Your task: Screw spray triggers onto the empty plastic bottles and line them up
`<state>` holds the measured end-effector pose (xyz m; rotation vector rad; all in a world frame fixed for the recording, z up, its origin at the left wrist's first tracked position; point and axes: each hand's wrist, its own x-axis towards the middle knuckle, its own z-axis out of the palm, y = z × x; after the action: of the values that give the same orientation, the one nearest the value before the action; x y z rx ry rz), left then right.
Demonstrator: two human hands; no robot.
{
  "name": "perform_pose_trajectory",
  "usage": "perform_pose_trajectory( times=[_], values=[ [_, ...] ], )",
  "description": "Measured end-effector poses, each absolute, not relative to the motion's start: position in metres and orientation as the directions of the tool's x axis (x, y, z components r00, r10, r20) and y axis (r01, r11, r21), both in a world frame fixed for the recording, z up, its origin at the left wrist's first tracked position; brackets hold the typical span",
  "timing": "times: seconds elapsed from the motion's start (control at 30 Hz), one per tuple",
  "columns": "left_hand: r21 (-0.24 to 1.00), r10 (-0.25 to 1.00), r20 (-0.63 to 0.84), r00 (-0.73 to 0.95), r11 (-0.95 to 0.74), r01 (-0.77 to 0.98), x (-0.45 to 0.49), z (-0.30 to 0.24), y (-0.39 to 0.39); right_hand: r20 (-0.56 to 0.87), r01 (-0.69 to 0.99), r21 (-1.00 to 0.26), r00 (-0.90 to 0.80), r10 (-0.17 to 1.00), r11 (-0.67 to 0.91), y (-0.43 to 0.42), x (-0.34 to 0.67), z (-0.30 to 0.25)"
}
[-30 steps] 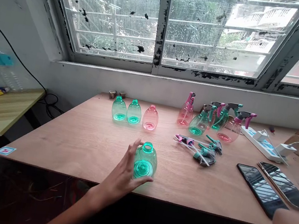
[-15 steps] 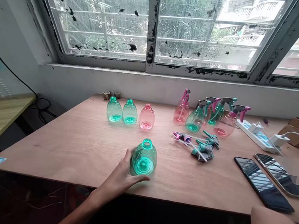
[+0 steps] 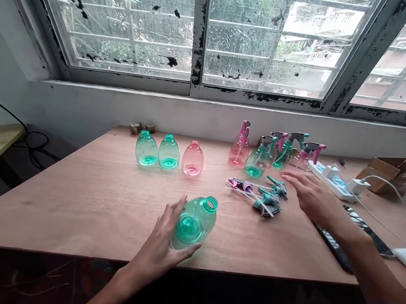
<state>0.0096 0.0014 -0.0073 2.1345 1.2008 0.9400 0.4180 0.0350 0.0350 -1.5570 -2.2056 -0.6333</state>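
My left hand (image 3: 166, 237) is wrapped round a green transparent bottle (image 3: 196, 221) without a top, near the table's front edge. The bottle leans to the right, its open neck turned up and right. My right hand (image 3: 308, 197) hovers with fingers stretched out, holding nothing, just right of a loose heap of spray heads (image 3: 267, 202) in green, grey and pink with thin tubes. Behind its fingers a pink bottle with a spray head (image 3: 301, 159) is partly covered.
Two green bottles (image 3: 169, 152) and a pink bottle (image 3: 192, 159) without tops stand at the back left. Several bottles with spray heads, one green (image 3: 257, 161), stand farther right. A power strip (image 3: 333, 180), a cardboard box (image 3: 391, 175) and phones (image 3: 335, 251) lie on the right.
My right hand has come in from the lower right over the table towards the spray heads. The green bottle in my left hand has tilted to the right. The view has shifted slightly.
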Motion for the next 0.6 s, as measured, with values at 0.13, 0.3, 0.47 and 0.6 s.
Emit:
perform_pose_trajectory(
  times=[0.13, 0.3, 0.47, 0.6],
  values=[
    [0.666, 0.862, 0.405, 0.306, -0.507, 0.547, 0.009, -0.009, -0.002, 0.351, 0.914, 0.212, -0.401, 0.846, 0.346, 0.091, 0.438, 0.007],
    [0.726, 0.887, 0.425, 0.181, -0.453, 0.517, 0.009, -0.011, -0.003, 0.321, 0.923, 0.233, -0.369, 0.872, 0.305, 0.115, 0.443, -0.012],
    [0.781, 0.904, 0.399, 0.156, -0.424, 0.458, 0.009, -0.006, -0.004, 0.419, 0.95, 0.223, -0.296, 0.858, 0.219, 0.087, 0.439, 0.006],
    [0.738, 0.87, 0.459, 0.179, -0.486, 0.469, 0.01, -0.002, -0.005, 0.503, 0.94, 0.251, -0.329, 0.799, 0.23, 0.036, 0.406, 0.023]
  ],
)
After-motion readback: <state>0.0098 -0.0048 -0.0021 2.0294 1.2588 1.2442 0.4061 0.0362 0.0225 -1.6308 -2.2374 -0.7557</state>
